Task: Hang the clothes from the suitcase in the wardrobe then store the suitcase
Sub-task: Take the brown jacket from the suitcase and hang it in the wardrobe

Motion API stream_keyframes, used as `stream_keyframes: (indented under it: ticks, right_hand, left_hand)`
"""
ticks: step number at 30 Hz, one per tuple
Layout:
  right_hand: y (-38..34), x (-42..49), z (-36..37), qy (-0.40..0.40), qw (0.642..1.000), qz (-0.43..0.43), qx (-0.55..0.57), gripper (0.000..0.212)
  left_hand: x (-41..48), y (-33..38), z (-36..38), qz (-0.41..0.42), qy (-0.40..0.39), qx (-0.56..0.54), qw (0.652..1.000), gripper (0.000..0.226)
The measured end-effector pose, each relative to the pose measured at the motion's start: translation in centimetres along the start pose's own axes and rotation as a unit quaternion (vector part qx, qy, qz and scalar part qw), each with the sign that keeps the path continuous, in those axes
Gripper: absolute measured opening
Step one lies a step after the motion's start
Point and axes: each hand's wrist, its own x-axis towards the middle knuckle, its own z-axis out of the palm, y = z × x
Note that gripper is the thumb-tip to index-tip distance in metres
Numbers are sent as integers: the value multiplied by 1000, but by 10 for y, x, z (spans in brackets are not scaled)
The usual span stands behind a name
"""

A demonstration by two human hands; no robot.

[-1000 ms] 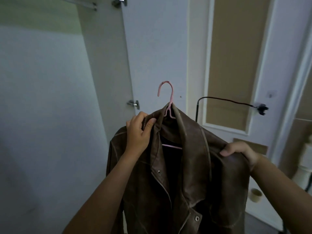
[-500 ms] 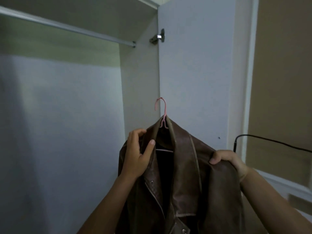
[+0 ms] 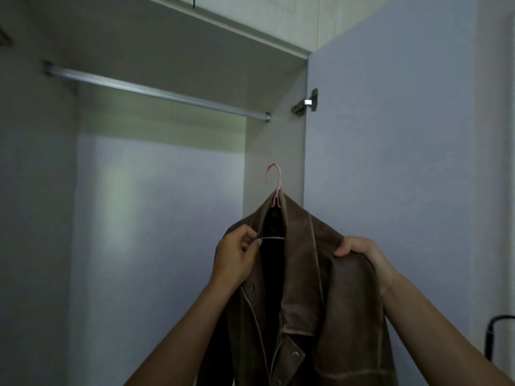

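A brown leather jacket (image 3: 303, 274) hangs on a pink hanger (image 3: 274, 179) in front of me, the hook sticking up above the collar. My left hand (image 3: 237, 257) grips the jacket's left collar edge together with the hanger's bar. My right hand (image 3: 362, 254) grips the jacket's right shoulder. The wardrobe's metal rail (image 3: 156, 91) runs across the open wardrobe, above and to the left of the hook. The suitcase is out of view.
The open wardrobe door (image 3: 390, 162) stands right behind the jacket, with a hinge (image 3: 305, 103) at its top. A shelf board (image 3: 167, 32) closes the space above the rail. A black cable (image 3: 496, 330) shows at the lower right.
My view has tilted up, so the whole rail and the shelf above it show. Both hands have lifted the jacket and hanger higher toward the rail, keeping their hold.
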Motion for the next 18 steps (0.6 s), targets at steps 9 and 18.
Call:
stream_keyframes:
  ticks: [9, 18]
  right_hand:
    - [-73, 131, 17, -32, 997, -31, -57, 47]
    - [-145, 243, 37, -13, 986, -129, -108, 49]
  left_hand:
    - [129, -72, 3, 16, -36, -12, 999, 16]
    - [246, -88, -7, -28, -158, -166, 973, 100]
